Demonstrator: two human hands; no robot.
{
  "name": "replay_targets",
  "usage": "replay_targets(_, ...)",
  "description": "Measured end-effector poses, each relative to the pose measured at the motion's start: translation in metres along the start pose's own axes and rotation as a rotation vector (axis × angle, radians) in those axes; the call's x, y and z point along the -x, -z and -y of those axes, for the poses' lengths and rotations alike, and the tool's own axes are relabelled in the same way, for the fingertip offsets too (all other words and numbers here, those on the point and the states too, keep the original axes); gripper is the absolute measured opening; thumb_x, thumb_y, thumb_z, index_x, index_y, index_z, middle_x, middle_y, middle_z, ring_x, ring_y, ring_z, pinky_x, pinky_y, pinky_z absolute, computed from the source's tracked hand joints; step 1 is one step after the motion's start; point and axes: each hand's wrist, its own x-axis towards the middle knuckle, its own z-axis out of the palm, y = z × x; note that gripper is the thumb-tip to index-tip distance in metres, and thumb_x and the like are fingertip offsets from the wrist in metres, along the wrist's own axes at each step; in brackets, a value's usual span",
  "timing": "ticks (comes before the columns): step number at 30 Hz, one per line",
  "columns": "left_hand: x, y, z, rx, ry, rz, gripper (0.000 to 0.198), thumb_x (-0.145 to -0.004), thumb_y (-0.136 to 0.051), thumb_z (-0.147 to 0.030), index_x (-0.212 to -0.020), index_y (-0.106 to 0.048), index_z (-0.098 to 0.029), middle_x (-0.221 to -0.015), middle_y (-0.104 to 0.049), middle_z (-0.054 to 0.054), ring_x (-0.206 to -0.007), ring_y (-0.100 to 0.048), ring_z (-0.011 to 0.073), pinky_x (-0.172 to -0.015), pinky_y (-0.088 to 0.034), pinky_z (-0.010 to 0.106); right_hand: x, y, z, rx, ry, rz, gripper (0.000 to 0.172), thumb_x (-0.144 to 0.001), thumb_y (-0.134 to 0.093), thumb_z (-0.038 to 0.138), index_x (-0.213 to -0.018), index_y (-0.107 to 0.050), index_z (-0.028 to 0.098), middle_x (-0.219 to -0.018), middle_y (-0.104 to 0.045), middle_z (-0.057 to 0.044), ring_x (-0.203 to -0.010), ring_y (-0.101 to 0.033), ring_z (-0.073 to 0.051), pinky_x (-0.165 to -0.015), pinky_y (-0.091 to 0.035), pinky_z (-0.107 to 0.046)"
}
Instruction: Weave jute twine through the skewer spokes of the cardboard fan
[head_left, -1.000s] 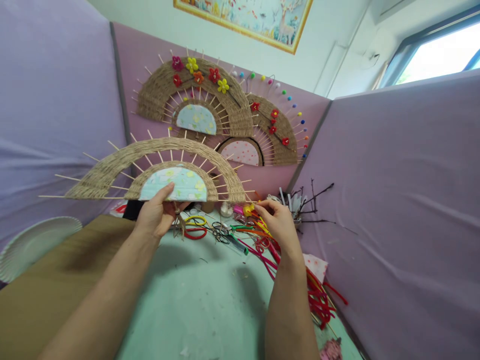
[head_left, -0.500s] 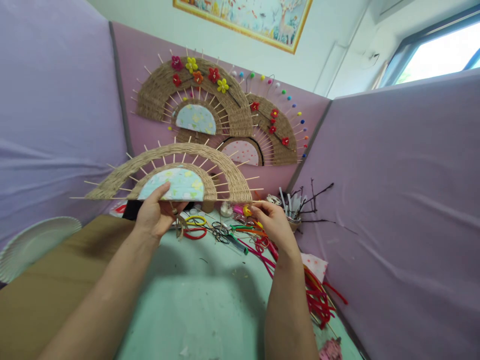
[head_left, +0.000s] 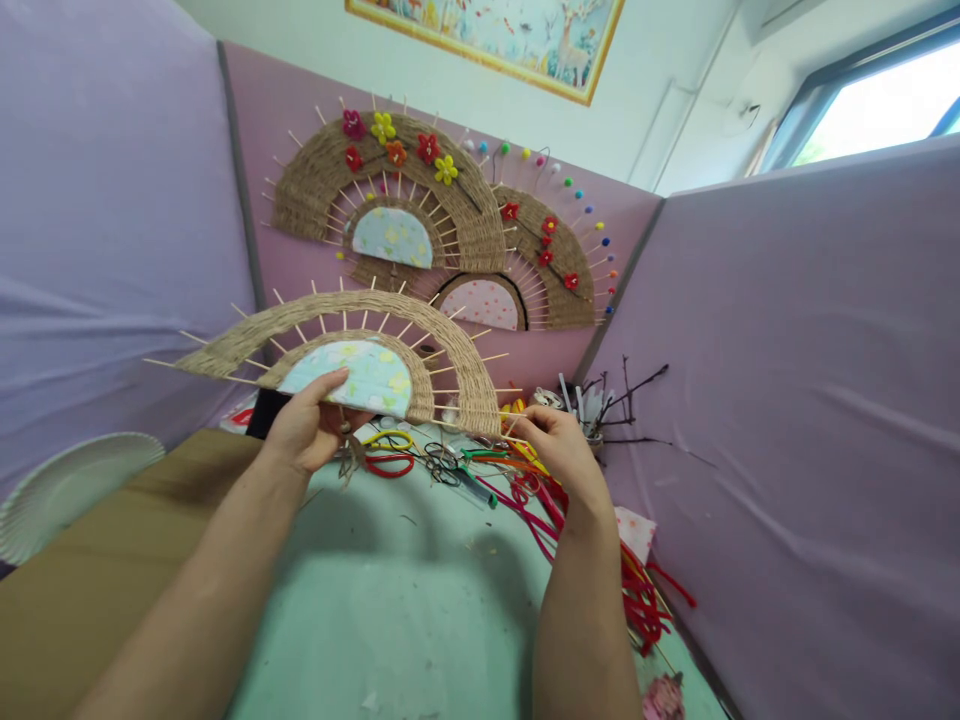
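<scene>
My left hand [head_left: 311, 425] grips the lower edge of a half-round woven fan [head_left: 461, 360], thumb on its pale blue floral cloth centre [head_left: 360, 372]. Thin wooden sticks radiate from the centre through a band of woven tan twine, their tips poking past the outer edge. The fan hangs above the table, its right end tilted lower. At that lower right corner, my right hand [head_left: 559, 445] has its fingertips pinched together beside the stick ends. A thin pale strand or stick meets the fingertips, too fine to make out.
Two finished fans with flowers [head_left: 427, 150] lean on the pink back panel [head_left: 570, 350]. Scissors [head_left: 390, 465], red pipe cleaners [head_left: 645, 600] and a cup of dark twigs [head_left: 630, 390] crowd the table's back and right. Brown cardboard [head_left: 112, 560] and a white paper plate [head_left: 67, 490] lie left.
The fan has tipped, its left end rising and its right end dropping. My right hand has shifted slightly right and down, its fingers still pinched. My left hand keeps its hold.
</scene>
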Motion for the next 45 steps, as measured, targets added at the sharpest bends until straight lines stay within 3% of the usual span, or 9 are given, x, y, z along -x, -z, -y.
replay_targets(5,0.001,0.002,-0.001,-0.035,0.005,0.01,0.021,-0.082,-0.062,-0.006,-0.097,-0.068,-0.019,-0.084,-0.078,0.008,-0.074,-0.076,0.023,-0.066,-0.064,0.032,0.001,0.002,-0.005,-0.044,-0.04,0.066,0.024,-0.075,-0.066,0.036,-0.091,-0.068,0.018,-0.075,-0.067,-0.002,-0.066,-0.058,-0.017,-0.062,-0.043,-0.028)
replay_targets(9,0.003,0.002,-0.002,-0.064,0.011,0.043,0.021,-0.082,-0.062,-0.006,-0.096,-0.069,-0.02,-0.079,-0.078,0.004,-0.068,-0.075,0.0212,-0.064,-0.064,0.03,0.004,0.004,-0.003,-0.041,-0.046,0.105,0.024,-0.077,-0.058,0.028,-0.097,-0.066,0.019,-0.074,-0.065,0.001,-0.064,-0.056,-0.015,-0.061,-0.042,-0.027)
replay_targets(13,0.008,-0.002,-0.007,-0.055,0.043,0.019,0.016,-0.086,-0.057,-0.004,-0.092,-0.066,-0.015,-0.073,-0.077,0.002,-0.059,-0.072,0.0168,-0.06,-0.062,0.025,0.007,0.007,0.004,-0.112,-0.041,0.139,0.019,-0.076,-0.058,0.03,-0.09,-0.065,0.02,-0.081,-0.066,0.0,-0.069,-0.057,-0.015,-0.063,-0.042,-0.026)
replay_targets(17,0.012,-0.005,-0.01,-0.06,0.061,0.007,0.015,-0.088,-0.056,-0.005,-0.092,-0.066,-0.015,-0.071,-0.076,0.002,-0.057,-0.07,0.0157,-0.058,-0.061,0.023,0.01,0.011,0.011,-0.212,-0.091,0.201,0.011,-0.074,-0.062,0.029,-0.076,-0.066,0.019,-0.064,-0.056,0.003,-0.057,-0.045,-0.011,-0.054,-0.035,-0.024)
replay_targets(21,0.014,-0.007,-0.012,-0.072,0.07,-0.022,0.016,-0.088,-0.055,-0.005,-0.091,-0.066,-0.015,-0.069,-0.075,0.002,-0.054,-0.069,0.0154,-0.051,-0.058,0.021,0.012,0.014,0.008,-0.43,-0.15,0.256,0.016,-0.074,-0.068,0.034,-0.073,-0.065,0.018,-0.054,-0.046,0.006,-0.049,-0.033,-0.008,-0.047,-0.022,-0.022)
replay_targets(26,0.016,-0.009,-0.015,-0.033,0.098,-0.043,0.015,-0.087,-0.056,-0.005,-0.088,-0.066,-0.016,-0.065,-0.074,0.001,-0.049,-0.066,0.0137,-0.046,-0.055,0.019,0.014,0.014,0.006,-0.564,-0.16,0.266,0.027,-0.073,-0.074,0.042,-0.066,-0.064,0.018,-0.052,-0.045,0.005,-0.046,-0.03,-0.007,-0.045,-0.023,-0.022)
replay_targets(32,0.015,-0.008,-0.015,0.035,0.135,-0.02,0.015,-0.088,-0.056,-0.007,-0.096,-0.066,-0.014,-0.063,-0.073,0.002,-0.048,-0.066,0.0142,-0.047,-0.057,0.019,0.011,-0.001,0.015,-0.672,-0.135,0.166,0.029,-0.066,-0.08,0.044,-0.068,-0.066,0.019,-0.067,-0.058,0.0,-0.056,-0.048,-0.011,-0.053,-0.042,-0.024)
replay_targets(38,0.016,-0.016,-0.009,0.232,0.14,-0.062,0.02,-0.093,-0.05,-0.009,-0.107,-0.064,-0.014,-0.07,-0.075,0.004,-0.053,-0.071,0.0154,-0.054,-0.062,0.024,0.001,-0.034,0.032,-0.873,0.019,-0.018,0.031,-0.065,-0.082,0.041,-0.069,-0.059,0.02,-0.055,-0.045,0.007,-0.048,-0.034,-0.007,-0.046,-0.028,-0.02)
replay_targets(45,0.013,-0.019,0.0,0.308,0.039,-0.129,0.018,-0.094,-0.052,-0.012,-0.106,-0.064,-0.016,-0.071,-0.074,0.003,-0.056,-0.071,0.0151,-0.058,-0.063,0.025,-0.002,-0.055,0.039,-0.831,0.122,-0.307,0.021,-0.079,-0.068,0.035,-0.094,-0.059,0.022,-0.06,-0.049,0.007,-0.052,-0.039,-0.009,-0.048,-0.028,-0.021)
